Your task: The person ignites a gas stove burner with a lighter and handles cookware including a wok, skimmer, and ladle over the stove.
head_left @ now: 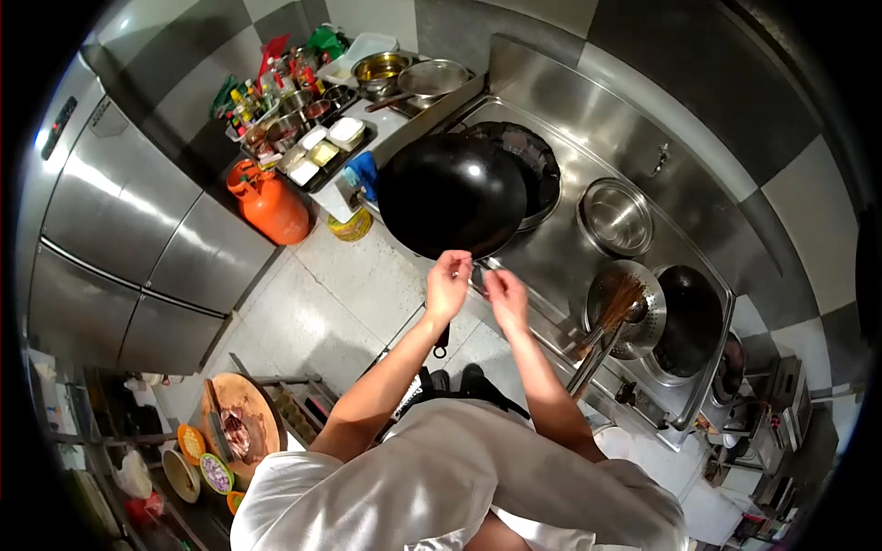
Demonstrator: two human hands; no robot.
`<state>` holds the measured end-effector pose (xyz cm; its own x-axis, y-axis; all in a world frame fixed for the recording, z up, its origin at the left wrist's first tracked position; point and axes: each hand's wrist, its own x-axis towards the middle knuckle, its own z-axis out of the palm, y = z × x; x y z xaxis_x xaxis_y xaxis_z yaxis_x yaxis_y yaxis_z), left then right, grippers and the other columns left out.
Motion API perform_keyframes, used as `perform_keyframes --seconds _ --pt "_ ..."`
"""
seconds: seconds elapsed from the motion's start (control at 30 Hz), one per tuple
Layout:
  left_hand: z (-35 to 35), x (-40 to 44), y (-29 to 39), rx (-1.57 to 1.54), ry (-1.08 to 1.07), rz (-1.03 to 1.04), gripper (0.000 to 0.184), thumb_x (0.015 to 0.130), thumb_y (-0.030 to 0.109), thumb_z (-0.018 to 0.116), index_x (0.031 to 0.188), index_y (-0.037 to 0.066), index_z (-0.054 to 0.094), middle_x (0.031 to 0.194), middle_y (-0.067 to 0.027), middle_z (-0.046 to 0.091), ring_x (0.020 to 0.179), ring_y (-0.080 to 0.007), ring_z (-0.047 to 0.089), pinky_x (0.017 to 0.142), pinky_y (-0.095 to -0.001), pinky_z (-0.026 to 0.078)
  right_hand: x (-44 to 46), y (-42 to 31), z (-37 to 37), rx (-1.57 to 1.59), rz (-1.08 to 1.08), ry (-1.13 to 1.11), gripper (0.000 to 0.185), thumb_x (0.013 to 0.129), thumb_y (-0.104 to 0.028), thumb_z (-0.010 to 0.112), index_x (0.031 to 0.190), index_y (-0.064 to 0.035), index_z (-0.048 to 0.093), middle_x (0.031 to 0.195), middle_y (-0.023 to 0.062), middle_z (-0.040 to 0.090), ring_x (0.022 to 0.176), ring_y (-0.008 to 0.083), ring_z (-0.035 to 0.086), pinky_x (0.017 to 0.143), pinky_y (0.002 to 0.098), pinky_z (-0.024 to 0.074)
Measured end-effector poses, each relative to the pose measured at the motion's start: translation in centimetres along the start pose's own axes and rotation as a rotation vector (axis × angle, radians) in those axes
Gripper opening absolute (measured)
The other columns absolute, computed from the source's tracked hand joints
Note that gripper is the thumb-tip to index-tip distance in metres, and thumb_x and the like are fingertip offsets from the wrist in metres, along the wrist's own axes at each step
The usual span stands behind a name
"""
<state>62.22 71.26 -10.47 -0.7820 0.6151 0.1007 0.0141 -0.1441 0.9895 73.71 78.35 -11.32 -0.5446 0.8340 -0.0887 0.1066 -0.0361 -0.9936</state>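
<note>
In the head view, my left hand [450, 283] is in front of the near rim of a large black wok [450, 197], its fingertips pinched together. Whatever they hold, if anything, is too small to make out. Below that wrist a dark handle [443, 342] with a ring at its end shows; the part nearer the wok is hidden. My right hand [506, 296] is just to the right, fingers curled in, near the front edge of the steel stove [551, 296]. Its fingertips are partly hidden. The wok overlaps a dark burner [537, 170] behind it.
On the stove are a steel pot [617, 218], a perforated strainer [652, 321] with a bamboo brush [621, 305], and a second wok [689, 317]. Condiments and pans fill the back-left counter. An orange gas cylinder [274, 209] stands below it. A cutting board [266, 404] is at lower left.
</note>
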Motion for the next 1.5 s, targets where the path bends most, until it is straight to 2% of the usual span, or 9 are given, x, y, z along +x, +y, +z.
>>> perform_keyframes --seconds 0.17,0.2,0.33,0.5,0.63,0.67,0.73,0.97,1.5 --pt "-5.4 -1.1 -1.0 0.318 0.109 -0.161 0.012 0.09 0.004 0.055 0.098 -0.002 0.062 0.079 -0.0048 0.063 0.072 -0.0118 0.058 0.067 -0.0276 0.05 -1.4 3.2 4.0 -0.464 0.152 -0.39 0.054 0.085 -0.052 0.063 0.095 0.001 0.066 0.079 0.015 0.067 0.071 0.0265 0.064 0.066 0.0375 0.0482" --pt "-5.7 -1.3 -1.1 0.365 0.127 -0.187 0.012 0.09 0.004 0.056 0.098 -0.003 0.062 0.078 -0.0049 0.063 0.07 -0.0119 0.058 0.066 -0.028 0.05 -1.1 3.1 4.8 -0.416 0.259 -0.557 0.048 0.085 -0.045 0.065 0.102 -0.0005 0.066 0.084 0.0172 0.069 0.08 0.0276 0.067 0.069 0.0381 0.0489" --pt "-4.8 -1.7 -1.7 0.384 0.056 -0.24 0.014 0.09 0.007 0.057 0.099 -0.003 0.061 0.081 -0.0064 0.065 0.075 -0.0144 0.061 0.07 -0.0286 0.05 -1.5 2.0 4.8 -0.399 0.192 -0.526 0.032 0.082 -0.029 0.064 0.097 -0.0001 0.064 0.085 0.018 0.068 0.082 0.0318 0.067 0.071 0.0394 0.0497" --pt "-3.6 -0.9 -1.3 0.459 0.007 -0.147 0.012 0.089 0.008 0.06 0.097 -0.001 0.063 0.08 -0.0056 0.065 0.075 -0.0133 0.061 0.07 -0.0283 0.05 -1.6 3.7 -0.3 -0.473 0.178 -0.373 0.036 0.076 -0.029 0.065 0.095 0.0012 0.064 0.088 0.0204 0.067 0.087 0.0345 0.066 0.076 0.0413 0.0502" --pt "-3.9 1.7 -2.2 0.326 -0.067 -0.125 0.009 0.088 0.006 0.059 0.094 -0.001 0.062 0.075 -0.0057 0.064 0.07 -0.0119 0.06 0.065 -0.0271 0.049 -1.0 2.2 -1.2 -0.579 0.152 -0.287 0.057 0.079 -0.032 0.067 0.122 0.0005 0.051 0.11 0.0232 0.06 0.109 0.0396 0.056 0.091 0.046 0.0452" --pt "-3.8 2.5 -2.6 0.321 -0.094 -0.135 0.009 0.088 0.006 0.059 0.094 -0.001 0.062 0.075 -0.0057 0.064 0.07 -0.0119 0.06 0.065 -0.0271 0.049 -1.2 2.0 -0.4 -0.642 -0.063 -0.06 0.057 0.08 -0.028 0.068 0.125 0.001 0.049 0.111 0.0228 0.059 0.111 0.0407 0.054 0.093 0.0478 0.0441" --pt "-3.8 4.0 -2.5 0.195 -0.096 -0.107 0.01 0.09 0.007 0.058 0.096 -0.001 0.062 0.077 -0.0059 0.065 0.07 -0.0121 0.06 0.066 -0.0271 0.05 0.3 0.1 1.1 -0.629 -0.269 0.091 0.051 0.083 -0.02 0.068 0.126 0.0008 0.05 0.11 0.022 0.06 0.106 0.0368 0.057 0.09 0.0441 0.0469" --pt "-8.7 11.3 -1.3 0.095 -0.268 -0.155 0.013 0.091 0.007 0.058 0.101 -0.002 0.061 0.082 -0.0065 0.066 0.074 -0.0121 0.062 0.067 -0.0268 0.051 7.3 -1.9 10.4 0.327 0.006 0.157 0.025 0.096 -0.013 0.059 0.118 -0.0019 0.056 0.104 0.0046 0.063 0.093 0.0115 0.062 0.079 0.0246 0.051" --pt "-27.2 31.7 -2.7 -0.084 -0.092 -0.297 0.012 0.095 0.007 0.056 0.104 0.0 0.059 0.091 -0.0059 0.064 0.075 -0.0129 0.062 0.068 -0.0262 0.054 19.5 -1.3 34.1 0.572 0.191 0.044 0.024 0.095 -0.008 0.053 0.117 0.0014 0.056 0.107 0.0144 0.063 0.093 0.0225 0.065 0.079 0.0324 0.0548"
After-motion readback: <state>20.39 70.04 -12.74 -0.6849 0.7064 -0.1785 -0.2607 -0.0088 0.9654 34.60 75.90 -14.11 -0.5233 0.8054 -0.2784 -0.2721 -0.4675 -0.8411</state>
